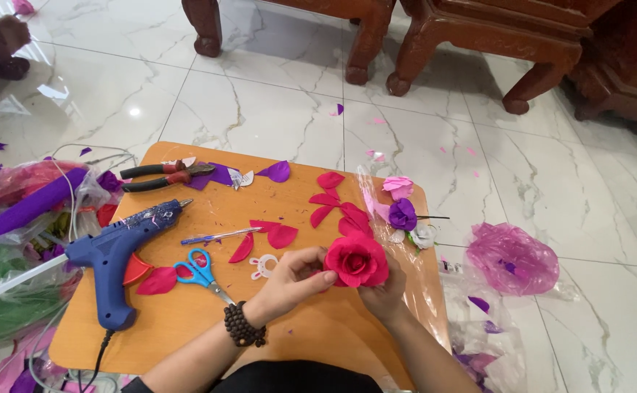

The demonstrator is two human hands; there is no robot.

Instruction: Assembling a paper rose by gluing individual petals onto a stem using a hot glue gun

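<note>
A red paper rose (356, 260) is held over the right part of a low orange board (187, 320). My left hand (294, 280), with a dark bead bracelet at the wrist, pinches the rose's left side. Under the flower, my right hand (384, 295) cups it from below and is mostly hidden by it. Loose red petals (336, 207) lie on the board beyond the rose, and others (275, 234) lie to its left.
A blue glue gun (114, 251), blue-handled scissors (202, 271), a pen (220, 236) and red-handled pliers (162, 175) lie on the board's left. Small pink, purple and white flowers (403, 211) sit on clear plastic at right. Bags of coloured paper (13, 240) at left, a pink bag (511, 258) on the tiles, wooden furniture legs (362, 51) behind.
</note>
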